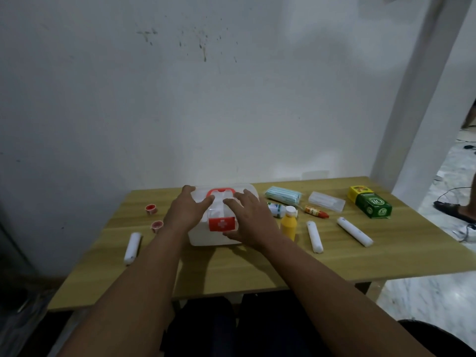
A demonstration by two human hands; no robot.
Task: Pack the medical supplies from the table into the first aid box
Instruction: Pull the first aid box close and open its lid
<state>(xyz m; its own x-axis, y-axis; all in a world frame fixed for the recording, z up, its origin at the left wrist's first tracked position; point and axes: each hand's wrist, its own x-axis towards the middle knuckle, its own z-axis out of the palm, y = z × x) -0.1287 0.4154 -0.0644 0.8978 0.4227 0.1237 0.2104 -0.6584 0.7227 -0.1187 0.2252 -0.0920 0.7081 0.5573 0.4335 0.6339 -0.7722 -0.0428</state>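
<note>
The white first aid box [206, 239] with a red handle and a red cross latch stands closed at the middle of the wooden table [257, 269]. My left hand [186, 210] lies flat on the left of its lid. My right hand [248, 221] rests on the right of the lid, thumb by the latch. Around the box lie a yellow bottle [288, 225], three white rolls [132, 248] [314, 236] [355, 231], two small red cups [150, 208] [157, 225], a pack of masks [283, 194], a small red-tipped tube [316, 212] and a white bottle [277, 209].
A clear plastic case [326, 200] and a green and yellow carton [369, 205] lie at the right rear of the table. A white wall stands close behind. On the floor at the far right are cables and another person's sandalled foot [454, 211].
</note>
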